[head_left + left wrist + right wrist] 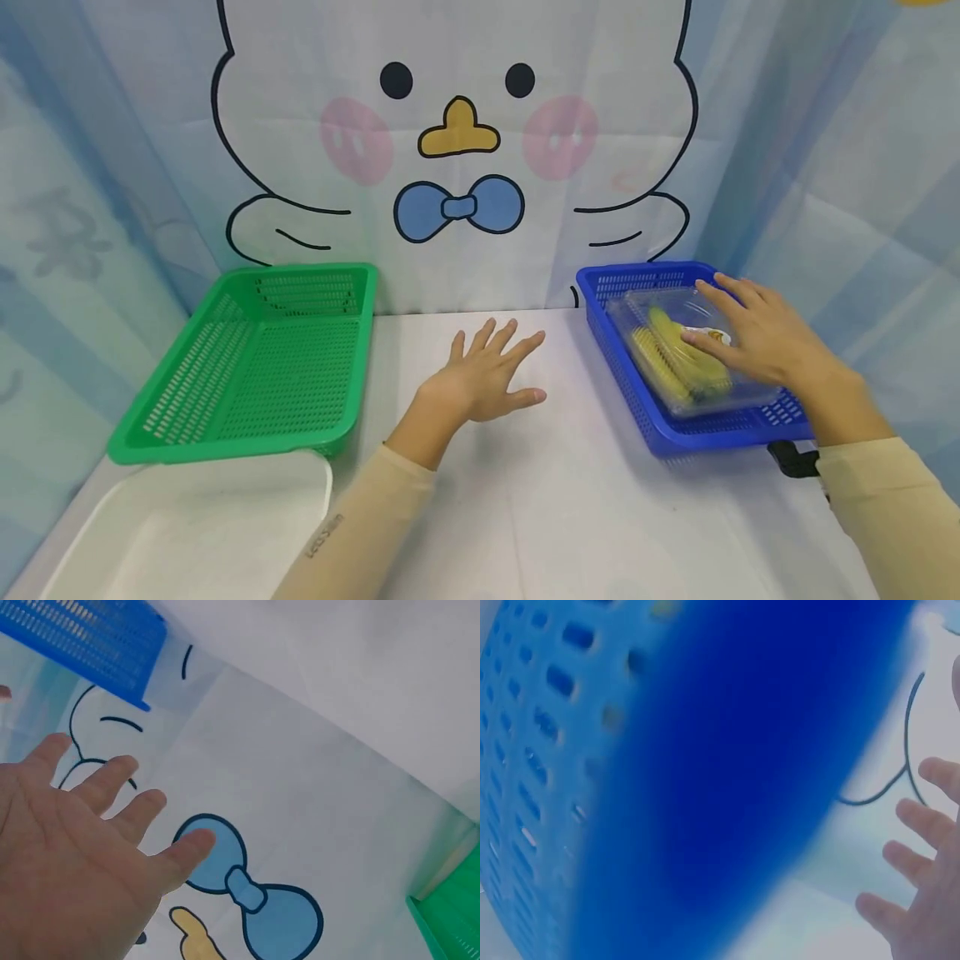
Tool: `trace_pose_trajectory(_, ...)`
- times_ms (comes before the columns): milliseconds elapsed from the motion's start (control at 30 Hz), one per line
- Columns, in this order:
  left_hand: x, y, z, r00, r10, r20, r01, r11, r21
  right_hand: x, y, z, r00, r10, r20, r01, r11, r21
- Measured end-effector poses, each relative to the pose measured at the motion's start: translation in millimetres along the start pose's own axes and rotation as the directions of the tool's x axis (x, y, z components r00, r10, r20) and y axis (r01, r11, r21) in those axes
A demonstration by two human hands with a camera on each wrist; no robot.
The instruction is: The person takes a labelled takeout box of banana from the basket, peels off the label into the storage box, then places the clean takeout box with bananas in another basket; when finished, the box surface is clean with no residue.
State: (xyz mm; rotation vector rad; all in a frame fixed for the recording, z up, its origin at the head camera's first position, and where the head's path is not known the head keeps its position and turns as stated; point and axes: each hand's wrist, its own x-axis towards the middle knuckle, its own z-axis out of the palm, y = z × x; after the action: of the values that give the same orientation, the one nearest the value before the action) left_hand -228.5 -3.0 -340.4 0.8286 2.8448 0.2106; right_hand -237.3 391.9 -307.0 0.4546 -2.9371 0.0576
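Note:
On the right in the head view, a clear plastic box [686,400] lies tilted inside the blue basket [624,375]. Yellow, banana-like food [678,350] and a small label show through its lid. My right hand [772,333] hovers over the box's right side, fingers apart and gripping nothing; its fingertips overlap the lid in this view. Over the middle of the table, my left hand [483,375] is spread wide and holds nothing. The left wrist view shows its palm [67,847]. In the right wrist view, the basket's blurred rim [757,750] fills much of the picture beside my fingers [922,821].
A green basket [365,350] with nothing in it stands at the left. In front of it is a white tub [202,542]. Behind the white table [562,500] hangs a printed curtain [457,275]. A small black object [793,460] shows beside my right sleeve.

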Motion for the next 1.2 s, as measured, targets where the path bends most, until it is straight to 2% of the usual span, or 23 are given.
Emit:
trace_pose_trajectory(167,8.5,11.4,6.7,0.999,0.045,0.01,-0.045,0.999,-0.018,-0.2,10.4,-0.4,0.999,0.032,0.034,-0.034,0.996,0.083)
trace_pose_trajectory(400,23.6,25.8,15.6,0.995,0.096,0.006,-0.095,0.994,-0.046,-0.8,24.3,-5.8,1.0,0.005,0.007,-0.006,0.964,0.268)
trace_pose_trajectory(600,34.7,40.3,19.7,0.987,0.157,-0.021,-0.159,0.983,-0.097,0.3,35.5,-12.4,0.996,0.042,0.072,-0.069,0.906,0.417)
trace_pose_trajectory(767,43.3,51.4,25.1,0.978,0.205,-0.036,-0.208,0.967,-0.145,-4.2,46.8,-9.5,0.985,0.097,0.141,-0.156,0.844,0.513)
trace_pose_trajectory(833,47.0,54.8,27.8,0.976,0.214,-0.043,-0.218,0.962,-0.163,-6.1,51.3,-7.4,0.98,0.116,0.16,-0.185,0.818,0.544)
trace_pose_trajectory(1000,57.0,59.8,33.3,0.971,0.23,-0.065,-0.238,0.949,-0.208,-6.8,59.1,-3.8,0.97,0.14,0.2,-0.233,0.775,0.587)
trace_pose_trajectory(1200,68.0,65.7,38.8,0.969,0.234,-0.078,-0.246,0.939,-0.241,-5.5,68.0,2.0,0.962,0.113,0.248,-0.252,0.717,0.65)
